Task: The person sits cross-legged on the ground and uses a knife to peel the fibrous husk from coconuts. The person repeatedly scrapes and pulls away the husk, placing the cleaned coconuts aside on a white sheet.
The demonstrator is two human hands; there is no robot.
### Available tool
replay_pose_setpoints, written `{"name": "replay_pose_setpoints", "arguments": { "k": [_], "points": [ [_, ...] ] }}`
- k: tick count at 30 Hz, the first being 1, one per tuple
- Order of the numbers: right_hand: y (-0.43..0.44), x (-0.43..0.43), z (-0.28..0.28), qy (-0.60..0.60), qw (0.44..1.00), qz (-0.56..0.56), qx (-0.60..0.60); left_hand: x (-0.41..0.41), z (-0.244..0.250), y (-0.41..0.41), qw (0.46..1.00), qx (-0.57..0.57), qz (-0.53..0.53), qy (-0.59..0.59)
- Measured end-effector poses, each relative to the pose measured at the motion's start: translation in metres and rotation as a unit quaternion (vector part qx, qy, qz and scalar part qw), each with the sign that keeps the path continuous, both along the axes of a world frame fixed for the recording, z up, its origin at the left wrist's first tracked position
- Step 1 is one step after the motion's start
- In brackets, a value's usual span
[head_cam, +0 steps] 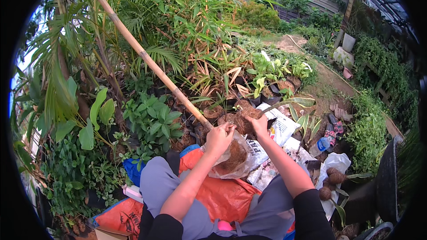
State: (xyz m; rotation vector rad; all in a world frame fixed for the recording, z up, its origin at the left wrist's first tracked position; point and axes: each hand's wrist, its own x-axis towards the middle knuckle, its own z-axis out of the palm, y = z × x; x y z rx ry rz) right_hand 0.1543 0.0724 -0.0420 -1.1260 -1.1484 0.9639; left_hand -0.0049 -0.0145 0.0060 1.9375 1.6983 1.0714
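Note:
My right hand (257, 125) grips a ball of brown coconut fibre (245, 120) from its right side. From the ball a long variegated leaf (287, 102), like a snake plant's, reaches out to the right. Just left of the ball, my left hand (220, 140) has its thumb and fingertips pinched together; whether a fine strand lies between them is too small to tell. Below both hands a clear plastic bag (222, 172) stands open, with loose coconut fibre (236, 156) inside. It rests on an orange tarpaulin sheet (222, 196) between my bent legs.
White printed sacks (283, 128) lie at front right, near a water bottle (319, 146). Several fibre balls (335, 176) rest on white plastic at the right. A bamboo pole (150, 61) slants down from upper left. Potted plants (263, 88) crowd ahead; dark tubs (387, 180) stand at far right.

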Motion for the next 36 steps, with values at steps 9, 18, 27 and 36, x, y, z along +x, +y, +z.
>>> {"name": "replay_pose_setpoints", "arguments": {
  "k": [9,18,27,36],
  "points": [
    [0.003,-0.003,0.01,0.179,0.979,0.013,-0.097,0.021,-0.018,-0.005,0.983,0.169,-0.011,0.075],
    [0.015,0.007,0.005,0.31,0.926,0.044,-0.21,0.028,-0.052,0.014,0.958,-0.078,-0.097,-0.26],
    [-0.002,0.005,0.037,0.362,0.878,0.218,-0.223,0.018,-0.061,0.029,0.808,-0.283,-0.152,-0.494],
    [-0.001,0.013,0.035,0.294,0.903,0.273,-0.155,-0.015,-0.067,0.048,0.746,-0.365,-0.172,-0.53]
  ]
}}
